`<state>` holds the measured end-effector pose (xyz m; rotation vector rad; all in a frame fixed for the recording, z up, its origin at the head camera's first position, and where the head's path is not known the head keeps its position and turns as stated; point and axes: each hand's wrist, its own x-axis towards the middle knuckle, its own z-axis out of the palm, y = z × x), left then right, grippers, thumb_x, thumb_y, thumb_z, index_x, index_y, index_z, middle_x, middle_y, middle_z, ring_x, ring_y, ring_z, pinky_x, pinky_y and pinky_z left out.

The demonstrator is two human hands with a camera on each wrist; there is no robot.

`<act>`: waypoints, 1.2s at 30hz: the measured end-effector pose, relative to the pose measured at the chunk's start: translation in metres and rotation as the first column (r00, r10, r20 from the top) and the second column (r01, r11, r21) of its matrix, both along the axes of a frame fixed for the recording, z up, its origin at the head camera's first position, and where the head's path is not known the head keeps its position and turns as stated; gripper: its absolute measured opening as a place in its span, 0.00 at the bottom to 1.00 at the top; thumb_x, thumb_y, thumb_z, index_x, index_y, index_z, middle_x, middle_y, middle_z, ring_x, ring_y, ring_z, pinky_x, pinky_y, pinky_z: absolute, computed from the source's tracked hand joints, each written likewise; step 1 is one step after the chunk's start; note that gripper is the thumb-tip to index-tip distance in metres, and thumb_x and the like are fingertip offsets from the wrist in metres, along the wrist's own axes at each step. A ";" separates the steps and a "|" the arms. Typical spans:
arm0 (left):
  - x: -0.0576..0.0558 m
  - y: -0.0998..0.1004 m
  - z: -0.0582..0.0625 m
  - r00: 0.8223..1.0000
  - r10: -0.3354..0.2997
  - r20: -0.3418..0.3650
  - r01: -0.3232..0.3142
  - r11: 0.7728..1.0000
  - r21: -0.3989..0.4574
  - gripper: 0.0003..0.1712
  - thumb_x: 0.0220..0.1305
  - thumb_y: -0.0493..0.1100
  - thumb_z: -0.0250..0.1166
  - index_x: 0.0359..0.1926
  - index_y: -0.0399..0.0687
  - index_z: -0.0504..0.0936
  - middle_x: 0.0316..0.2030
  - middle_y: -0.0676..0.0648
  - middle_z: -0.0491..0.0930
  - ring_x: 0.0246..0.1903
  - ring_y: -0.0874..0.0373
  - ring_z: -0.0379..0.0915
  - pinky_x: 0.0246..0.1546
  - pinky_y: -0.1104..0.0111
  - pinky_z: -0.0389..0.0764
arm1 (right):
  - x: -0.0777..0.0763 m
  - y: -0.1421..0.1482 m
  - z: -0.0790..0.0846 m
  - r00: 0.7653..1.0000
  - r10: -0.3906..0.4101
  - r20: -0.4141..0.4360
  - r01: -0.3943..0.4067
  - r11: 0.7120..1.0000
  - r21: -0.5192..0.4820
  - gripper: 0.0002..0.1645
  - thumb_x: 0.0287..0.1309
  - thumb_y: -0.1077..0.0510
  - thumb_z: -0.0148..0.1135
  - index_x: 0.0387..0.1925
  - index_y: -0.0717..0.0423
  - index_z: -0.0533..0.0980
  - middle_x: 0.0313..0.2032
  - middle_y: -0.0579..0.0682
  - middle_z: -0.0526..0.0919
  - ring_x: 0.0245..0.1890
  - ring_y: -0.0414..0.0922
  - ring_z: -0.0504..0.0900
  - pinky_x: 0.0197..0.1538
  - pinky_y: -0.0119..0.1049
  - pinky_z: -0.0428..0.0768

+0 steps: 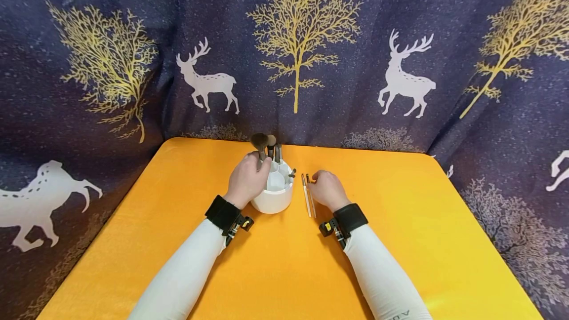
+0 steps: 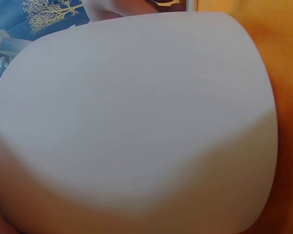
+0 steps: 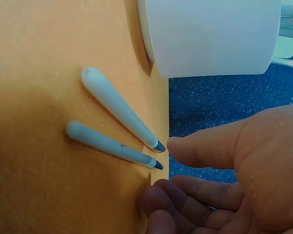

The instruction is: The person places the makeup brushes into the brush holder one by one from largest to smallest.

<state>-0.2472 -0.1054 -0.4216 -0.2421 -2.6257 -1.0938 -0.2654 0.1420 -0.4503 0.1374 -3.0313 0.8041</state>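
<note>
A white round brush holder (image 1: 272, 204) with inner compartments stands upright on the table. My left hand (image 1: 247, 180) grips its left side, thumb at the rim; most of the other fingers are hidden. Several makeup brushes stand in it, among them a large dark fluffy brush (image 1: 260, 141) just beyond the thumb. Right of the holder, two slim white-handled makeup brushes (image 3: 118, 106) lie side by side, their narrow dark ends pointing away from me. Beside those ends is my right hand (image 1: 329, 190), thumb and fingers apart around a gap in the right wrist view, with nothing between them.
An orange cloth (image 1: 275, 265) covers the table. Behind it hangs a dark blue curtain (image 1: 338, 98) printed with deer and trees. Small dark brush tips (image 1: 292, 174) stick out over the holder's right rim, toward the loose brushes.
</note>
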 end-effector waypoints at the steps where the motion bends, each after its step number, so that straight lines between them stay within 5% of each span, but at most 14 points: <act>1: 0.000 0.000 0.000 1.000 0.000 -0.001 0.000 1.000 0.000 0.25 0.87 0.58 0.51 0.53 0.41 0.81 0.35 0.42 0.72 0.33 0.46 0.70 0.35 0.56 0.65 | 0.000 0.000 0.000 1.000 -0.001 0.008 0.000 1.000 0.006 0.22 0.74 0.55 0.71 0.59 0.67 0.84 0.55 0.63 0.88 0.48 0.57 0.86 0.56 0.52 0.83; 21: 0.000 0.000 -0.001 1.000 0.004 0.009 -0.004 1.000 0.011 0.27 0.86 0.60 0.52 0.57 0.42 0.82 0.42 0.41 0.79 0.38 0.45 0.74 0.38 0.55 0.70 | -0.002 0.002 -0.004 0.998 0.026 0.055 -0.028 0.999 0.044 0.15 0.73 0.57 0.71 0.52 0.65 0.85 0.42 0.57 0.87 0.36 0.52 0.81 0.44 0.46 0.80; 36: 0.000 0.001 -0.001 1.000 0.015 0.014 -0.015 1.000 0.011 0.25 0.86 0.59 0.53 0.55 0.42 0.82 0.40 0.41 0.77 0.37 0.44 0.74 0.38 0.55 0.69 | -0.002 0.001 -0.004 0.996 0.018 0.087 -0.022 0.999 0.047 0.08 0.68 0.61 0.69 0.30 0.57 0.85 0.26 0.51 0.80 0.27 0.50 0.76 0.35 0.41 0.71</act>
